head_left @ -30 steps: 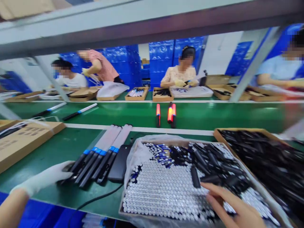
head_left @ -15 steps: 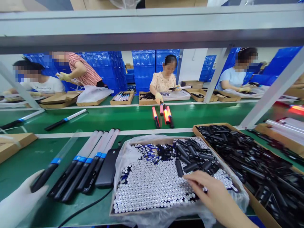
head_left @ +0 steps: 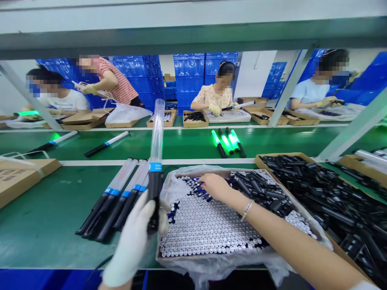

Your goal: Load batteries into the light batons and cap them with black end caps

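Note:
My gloved left hand [head_left: 137,229] is wrapped round the black handle of a clear-tubed stick [head_left: 156,145] with a blue band, held upright. My bare right hand [head_left: 214,187] reaches into the back of a lined tray [head_left: 160,251] packed with batteries [head_left: 208,229]. Its fingertips are at loose blue batteries [head_left: 198,187]; whether they pinch one is hidden. Black plastic parts [head_left: 263,189] lie on the batteries to the right of this hand. Several similar sticks [head_left: 113,197] lie side by side on the green bench, left of the tray.
A large box of black parts [head_left: 326,201] stands at right, a cardboard box [head_left: 27,175] at left. Green-lit sticks [head_left: 228,143] lie on the far strip [head_left: 181,145]. A white metal frame [head_left: 193,34] spans overhead. Several people work across the bench.
My left hand has lifted the stick and brought it right, to the tray's left edge. My right hand has moved from the black parts to the loose batteries. The lit sticks turned from red to green.

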### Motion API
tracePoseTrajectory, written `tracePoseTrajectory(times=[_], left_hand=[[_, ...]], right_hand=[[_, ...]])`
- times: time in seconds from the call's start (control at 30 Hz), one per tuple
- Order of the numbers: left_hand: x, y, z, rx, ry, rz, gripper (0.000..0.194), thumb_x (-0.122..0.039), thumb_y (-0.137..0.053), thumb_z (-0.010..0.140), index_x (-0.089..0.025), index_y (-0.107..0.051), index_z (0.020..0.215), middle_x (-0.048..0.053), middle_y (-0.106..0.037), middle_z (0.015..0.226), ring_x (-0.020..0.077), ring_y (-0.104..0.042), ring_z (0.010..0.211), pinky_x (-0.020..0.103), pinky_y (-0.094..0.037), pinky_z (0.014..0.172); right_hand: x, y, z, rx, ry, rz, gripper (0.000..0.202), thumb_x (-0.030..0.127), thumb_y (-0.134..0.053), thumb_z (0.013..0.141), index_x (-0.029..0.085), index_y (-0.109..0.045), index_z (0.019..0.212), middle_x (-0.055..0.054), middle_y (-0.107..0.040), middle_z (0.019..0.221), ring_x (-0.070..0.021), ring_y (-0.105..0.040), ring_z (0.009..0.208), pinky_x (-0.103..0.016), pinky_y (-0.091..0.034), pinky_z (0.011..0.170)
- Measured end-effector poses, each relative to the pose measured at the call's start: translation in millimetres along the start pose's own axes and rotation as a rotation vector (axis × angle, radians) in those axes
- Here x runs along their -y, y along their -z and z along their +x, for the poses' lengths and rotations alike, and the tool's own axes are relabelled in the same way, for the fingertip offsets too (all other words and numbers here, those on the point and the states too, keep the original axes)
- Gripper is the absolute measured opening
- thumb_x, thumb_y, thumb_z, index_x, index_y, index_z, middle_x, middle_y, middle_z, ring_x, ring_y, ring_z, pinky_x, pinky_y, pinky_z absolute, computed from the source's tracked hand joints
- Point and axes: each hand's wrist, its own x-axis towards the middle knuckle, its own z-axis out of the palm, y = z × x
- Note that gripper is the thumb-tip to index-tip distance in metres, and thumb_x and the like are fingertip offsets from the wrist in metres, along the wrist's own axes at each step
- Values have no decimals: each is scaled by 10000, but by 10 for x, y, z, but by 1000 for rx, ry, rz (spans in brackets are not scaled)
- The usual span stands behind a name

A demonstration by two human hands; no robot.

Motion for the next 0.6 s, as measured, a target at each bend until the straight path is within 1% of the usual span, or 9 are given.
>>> tracePoseTrajectory(times=[0.03,0.1,0.2,0.23,0.3,0.37,0.4,0.5,0.6], left_hand=[[77,-98,-7,83,22,-102,348,-535,-572,842,-196,-608,915,-32,-483,460,128,-438,423,248,-372,460],[186,-216,-12,175,45,-214,300,-484,-535,894,-197,-589,960,-29,-491,492,120,-457,470,244,-399,502],[257,-289,-12,164,69,-339,309,-410,-637,858,-202,-572,1076,-5,-594,691,96,-491,565,237,-440,576],[272,-305,-10,165,88,-376,327,-417,-653,847,-199,-572,1076,-8,-588,700,86,-477,554,230,-431,560],[311,-340,2,180,133,-439,350,-488,-647,837,-180,-585,989,-28,-523,598,68,-415,476,208,-372,479],[358,-383,20,189,181,-478,430,-588,-612,823,-161,-586,875,-50,-420,471,63,-362,407,194,-308,422],[380,-408,27,177,204,-498,472,-628,-604,807,-158,-584,846,-53,-397,443,63,-350,389,192,-296,409],[428,-496,31,151,244,-543,524,-671,-609,776,-150,-592,829,-47,-405,433,65,-362,383,192,-306,412],[482,-585,18,146,271,-575,526,-685,-570,797,-160,-604,822,-35,-434,457,57,-367,395,188,-304,426]], right_hand=[[4,-41,69,7,-3,33,182,231,-581,931,128,-692,1033,-93,-692,1052,-173,-643,995,-346,-503,922],[22,-111,175,14,-20,91,187,251,-619,916,122,-677,1039,-66,-695,1025,-153,-653,953,-355,-519,906],[54,-146,251,1,-61,171,114,188,-657,878,110,-692,954,-40,-709,906,-122,-662,827,-306,-535,828],[59,-129,252,-13,-74,194,89,156,-666,857,112,-702,926,-36,-714,873,-118,-663,796,-286,-533,800],[58,-41,202,-62,-108,230,94,103,-669,816,118,-725,890,-44,-724,830,-128,-665,758,-265,-525,750],[54,107,65,-131,-145,257,123,95,-655,800,129,-742,879,-56,-733,825,-146,-671,748,-266,-521,724],[59,193,-39,-165,-161,267,129,117,-646,809,140,-745,889,-54,-736,836,-150,-675,750,-268,-524,721],[152,428,-447,-278,-156,362,129,249,-647,837,193,-748,893,-21,-744,844,-134,-684,718,-246,-546,687],[368,512,-835,-403,-45,492,102,285,-671,812,228,-747,849,16,-739,776,-111,-684,640,-199,-555,597]])
